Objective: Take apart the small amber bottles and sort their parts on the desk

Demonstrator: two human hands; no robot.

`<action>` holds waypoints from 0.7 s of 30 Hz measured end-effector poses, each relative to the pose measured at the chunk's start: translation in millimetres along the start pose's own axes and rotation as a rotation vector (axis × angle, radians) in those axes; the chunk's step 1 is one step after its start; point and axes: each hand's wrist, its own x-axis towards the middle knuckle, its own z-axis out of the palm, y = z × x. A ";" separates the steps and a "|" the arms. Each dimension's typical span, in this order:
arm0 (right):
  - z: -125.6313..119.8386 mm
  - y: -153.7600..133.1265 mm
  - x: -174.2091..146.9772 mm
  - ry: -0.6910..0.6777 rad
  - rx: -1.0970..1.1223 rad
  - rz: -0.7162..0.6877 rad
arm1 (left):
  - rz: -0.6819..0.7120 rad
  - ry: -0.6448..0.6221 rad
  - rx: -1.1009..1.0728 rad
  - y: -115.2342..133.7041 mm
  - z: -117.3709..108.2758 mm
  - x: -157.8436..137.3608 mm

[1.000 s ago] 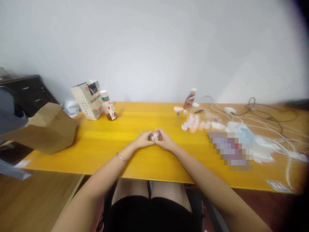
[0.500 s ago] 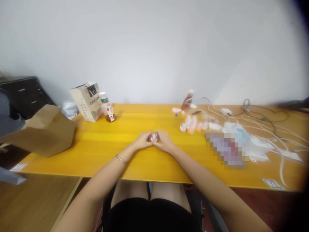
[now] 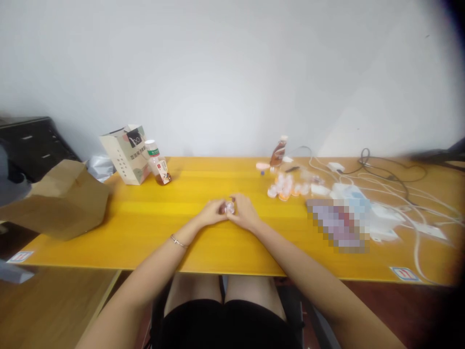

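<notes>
Clear object (image 3: 229, 208) in hands (image 3: 245, 212), brown-filled bottle (image 3: 278, 154) beyond

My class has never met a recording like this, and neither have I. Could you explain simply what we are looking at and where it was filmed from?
No machine here: these are a person's bare left hand and right hand. The camera is worn on the person's head, looking forward and down, so the forearms reach away from us.

Together, the hands hold a small clear object above a yellow table; it is too small to identify.

At the left stand a printed bag and a white-capped bottle, with brown paper nearer. At the right are a brown bottle, a cluster of small white and orange things and white cables. One patch is pixelated, so its contents are unreadable.
</notes>
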 end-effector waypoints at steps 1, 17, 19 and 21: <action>-0.3 0.0 -0.2 0.022 -0.001 -0.003 | -0.005 0.002 0.003 -0.1 0.3 0.2; -3.8 -0.8 0.7 -0.072 0.085 0.004 | -0.020 -0.008 -0.001 4.4 -1.3 1.0; -4.0 -0.7 1.0 -0.085 0.088 0.027 | -0.024 -0.012 0.006 4.6 -1.2 1.1; -4.0 0.3 0.9 -0.107 0.083 0.026 | -0.024 -0.009 0.006 4.9 -1.0 1.1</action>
